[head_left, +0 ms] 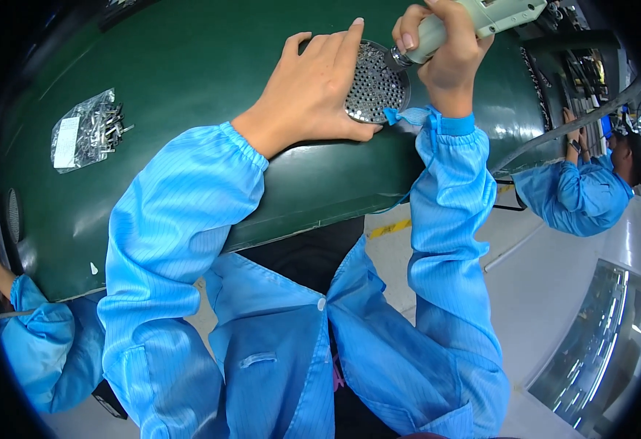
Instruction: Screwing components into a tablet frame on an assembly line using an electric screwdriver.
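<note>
Blue sleeves (167,197) foremost, round disc (376,86) between two bare hands

Blue sleeves and the coat front (269,329) occupy the area nearest the camera. Beyond them, the round disc lies on the green surface (181,80), near the upper edge of view. It is metallic grey, with a smooth rim and a face covered in small, bright, closely spaced dots.

Left hand (313,91): fingers spread wide, with thumb and index finger along the left side of the disc. Firmness of hold cannot be told. Right hand (455,55): fingers closed around a pale green handheld tool (499,16), whose dark tip overlaps the disc's upper right.

The left hand hides the disc's left edge. Whether the dots are holes or raised studs cannot be made out; nor can contact between tip and disc. The upper frame edge cuts off part of the tool and right hand.

A blue wrist strap (455,124) encircles the right wrist; its tab (391,115) reaches the disc's lower right rim. A clear bag (86,135) with a white label and small metal parts lies well apart at left. A grey cable (598,110) crosses in front of the crowded background at right. Two co-workers in blue appear, one at right (576,186), one partly cut off at left (42,344).
</note>
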The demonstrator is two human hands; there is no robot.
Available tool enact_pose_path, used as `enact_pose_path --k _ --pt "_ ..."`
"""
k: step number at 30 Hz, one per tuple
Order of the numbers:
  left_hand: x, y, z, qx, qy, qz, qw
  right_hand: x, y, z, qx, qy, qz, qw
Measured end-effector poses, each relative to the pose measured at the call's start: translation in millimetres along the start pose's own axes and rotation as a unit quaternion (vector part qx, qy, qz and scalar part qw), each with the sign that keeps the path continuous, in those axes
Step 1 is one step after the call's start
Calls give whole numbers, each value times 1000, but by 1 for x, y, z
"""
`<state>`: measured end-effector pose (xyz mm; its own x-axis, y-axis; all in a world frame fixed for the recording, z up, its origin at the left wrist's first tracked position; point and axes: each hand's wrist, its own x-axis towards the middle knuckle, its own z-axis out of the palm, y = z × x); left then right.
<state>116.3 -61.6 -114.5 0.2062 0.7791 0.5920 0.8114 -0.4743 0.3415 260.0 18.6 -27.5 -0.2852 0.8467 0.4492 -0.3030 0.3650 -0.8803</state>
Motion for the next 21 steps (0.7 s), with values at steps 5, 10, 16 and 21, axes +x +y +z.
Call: enact_pose_path --k 5,10,16,21 --pt "-17 -20 -27 15 21 34 999 13 -5 22 13 -28 -6 1000" --pt "-44 -44 -77 23 36 25 999 21 -4 28 26 -24 43 998" --pt "-65 -56 -104 30 129 -17 991 19 4 64 80 -60 60 993" --pt "-60 -44 -91 -3 110 43 993 2 -3 83 88 -91 45 991"
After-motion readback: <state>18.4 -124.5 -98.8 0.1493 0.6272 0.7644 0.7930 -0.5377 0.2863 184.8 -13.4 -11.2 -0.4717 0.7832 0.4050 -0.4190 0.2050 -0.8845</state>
